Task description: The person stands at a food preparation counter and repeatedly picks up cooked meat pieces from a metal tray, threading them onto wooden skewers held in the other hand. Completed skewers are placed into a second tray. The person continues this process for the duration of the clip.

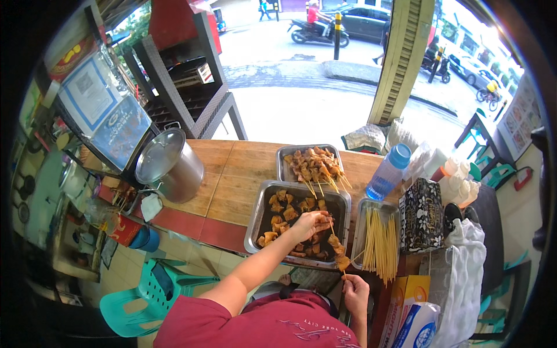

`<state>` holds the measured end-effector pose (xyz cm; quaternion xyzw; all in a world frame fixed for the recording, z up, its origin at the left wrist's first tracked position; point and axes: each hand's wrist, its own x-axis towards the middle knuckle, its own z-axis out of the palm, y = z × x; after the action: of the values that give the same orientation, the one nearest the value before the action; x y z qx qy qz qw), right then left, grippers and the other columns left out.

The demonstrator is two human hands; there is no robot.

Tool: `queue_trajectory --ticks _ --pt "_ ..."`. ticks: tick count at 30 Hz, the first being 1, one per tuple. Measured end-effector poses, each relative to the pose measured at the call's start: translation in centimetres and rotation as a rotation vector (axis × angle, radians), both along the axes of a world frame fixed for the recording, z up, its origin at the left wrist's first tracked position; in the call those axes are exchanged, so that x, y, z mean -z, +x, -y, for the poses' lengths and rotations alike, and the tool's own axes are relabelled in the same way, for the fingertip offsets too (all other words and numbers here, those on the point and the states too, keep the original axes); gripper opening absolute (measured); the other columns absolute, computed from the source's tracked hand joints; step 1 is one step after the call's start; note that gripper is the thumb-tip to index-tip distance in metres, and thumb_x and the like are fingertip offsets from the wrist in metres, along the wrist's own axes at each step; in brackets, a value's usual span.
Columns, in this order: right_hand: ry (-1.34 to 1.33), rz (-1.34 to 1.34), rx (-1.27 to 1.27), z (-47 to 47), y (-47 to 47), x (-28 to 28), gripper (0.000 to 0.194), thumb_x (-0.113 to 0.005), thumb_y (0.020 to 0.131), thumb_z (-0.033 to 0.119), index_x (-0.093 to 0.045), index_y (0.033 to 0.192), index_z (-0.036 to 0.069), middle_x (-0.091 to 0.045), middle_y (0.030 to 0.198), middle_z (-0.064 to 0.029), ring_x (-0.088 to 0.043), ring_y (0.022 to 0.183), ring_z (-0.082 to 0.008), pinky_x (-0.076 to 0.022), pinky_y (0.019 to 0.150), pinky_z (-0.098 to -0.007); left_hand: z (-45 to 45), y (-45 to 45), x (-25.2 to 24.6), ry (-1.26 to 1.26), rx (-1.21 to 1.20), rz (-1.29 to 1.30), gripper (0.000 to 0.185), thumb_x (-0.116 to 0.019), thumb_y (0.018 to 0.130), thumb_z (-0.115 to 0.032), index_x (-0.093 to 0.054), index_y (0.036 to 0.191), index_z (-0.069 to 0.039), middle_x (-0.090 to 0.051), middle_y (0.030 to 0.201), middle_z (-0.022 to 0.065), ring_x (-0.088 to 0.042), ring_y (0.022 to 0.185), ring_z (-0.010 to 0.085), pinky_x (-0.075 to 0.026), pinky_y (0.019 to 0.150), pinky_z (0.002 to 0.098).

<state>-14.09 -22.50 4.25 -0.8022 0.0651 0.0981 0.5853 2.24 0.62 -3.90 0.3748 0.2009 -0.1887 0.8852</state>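
My right hand (356, 290) grips the lower end of a bamboo skewer threaded with pieces of marinated meat (338, 252). At the skewer's upper end, the fingers of my left hand (311, 225) pinch the stick above the meat. That hand is over a deep steel tray (251, 235) holding loose meat chunks (290, 213) in dark liquid. Behind it, a smaller steel tray (281, 173) holds a pile of filled skewers (315, 163), their sticks pointing towards me. To the right, bare bamboo sticks (379, 248) lie in a narrow steel tray (360, 217), overhanging its near edge.
A lidded steel pot (176, 169) stands left on the wooden counter (217, 174). A blue water bottle (388, 172) and a black patterned box (421, 215) stand right. Boxes of wrap (407, 300) and a white cloth (463, 261) are near my right side. A green plastic chair (141, 300) stands lower left.
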Motion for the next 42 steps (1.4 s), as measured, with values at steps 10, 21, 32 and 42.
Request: queue_trajectory --ticks 10,21,32,42 --pt "-0.03 0.048 -0.07 -0.8 -0.1 -0.5 0.013 -0.055 0.087 -0.001 -0.066 0.094 -0.004 -0.056 0.062 -0.0046 -0.052 0.056 -0.0086 -0.0415 0.052 -0.0261 -1.2 0.6 -0.9 -0.193 -0.118 0.048 0.022 -0.039 0.099 -0.002 -0.051 0.116 0.002 -0.061 0.108 0.0166 -0.061 0.108 0.0336 -0.048 0.101 0.0466" --pt "-0.026 0.022 -0.06 -1.1 0.2 -0.8 0.014 -0.054 0.087 -0.001 -0.066 0.095 -0.005 -0.056 0.062 -0.0049 -0.052 0.055 -0.0083 -0.0419 0.051 -0.0259 0.1 -0.2 -2.5 -0.178 -0.109 0.073 0.025 -0.042 0.098 -0.003 -0.048 0.122 0.005 -0.061 0.11 0.0178 -0.06 0.11 0.0331 -0.049 0.102 0.0437" --pt "0.01 0.02 -0.043 -1.0 0.1 -0.7 0.014 -0.055 0.088 0.0 -0.066 0.095 -0.004 -0.056 0.062 -0.0033 -0.051 0.055 -0.0072 -0.0413 0.051 -0.0248 0.2 -0.1 -3.1 -0.151 -0.118 0.07 0.012 -0.046 0.098 -0.005 -0.052 0.107 0.001 -0.062 0.106 0.0146 -0.06 0.11 0.0317 -0.05 0.1 0.0419" --pt "-0.068 0.041 -0.035 -1.5 0.1 -0.4 0.014 -0.056 0.087 0.0 -0.067 0.094 -0.004 -0.056 0.06 -0.0031 -0.05 0.053 -0.0069 -0.0402 0.05 -0.0253 1.3 -0.1 -2.9 -0.241 -0.267 0.048 0.008 -0.049 0.097 -0.003 -0.056 0.099 -0.003 -0.064 0.107 0.0109 -0.06 0.112 0.0284 -0.051 0.1 0.0427"
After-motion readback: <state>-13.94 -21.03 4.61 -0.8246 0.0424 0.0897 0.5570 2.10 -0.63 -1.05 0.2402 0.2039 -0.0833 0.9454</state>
